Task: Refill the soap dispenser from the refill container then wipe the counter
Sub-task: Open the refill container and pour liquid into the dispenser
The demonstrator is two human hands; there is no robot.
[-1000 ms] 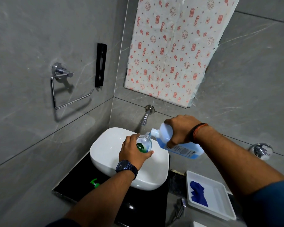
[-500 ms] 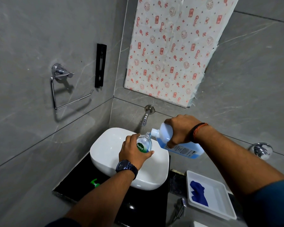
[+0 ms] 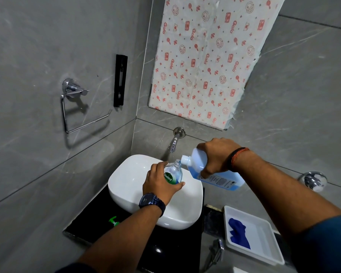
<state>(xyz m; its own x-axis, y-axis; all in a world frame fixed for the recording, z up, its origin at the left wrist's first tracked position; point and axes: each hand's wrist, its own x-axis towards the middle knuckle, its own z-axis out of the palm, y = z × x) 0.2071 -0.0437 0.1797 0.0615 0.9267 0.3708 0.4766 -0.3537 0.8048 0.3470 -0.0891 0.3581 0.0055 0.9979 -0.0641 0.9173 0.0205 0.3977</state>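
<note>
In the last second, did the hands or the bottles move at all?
Hardly. The right hand keeps the blue refill container tipped, its mouth at the neck of the soap dispenser, and the left hand still holds that dispenser over the white basin. Nothing was picked up or let go. The green pump on the counter and the blue cloth in the white tray stayed put.

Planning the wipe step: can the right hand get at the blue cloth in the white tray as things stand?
Probably not yet: the right hand is gripping the tilted refill bottle. The blue cloth lies uncovered in the open white tray on that side, so the way looks free once the bottle is set down.
</note>
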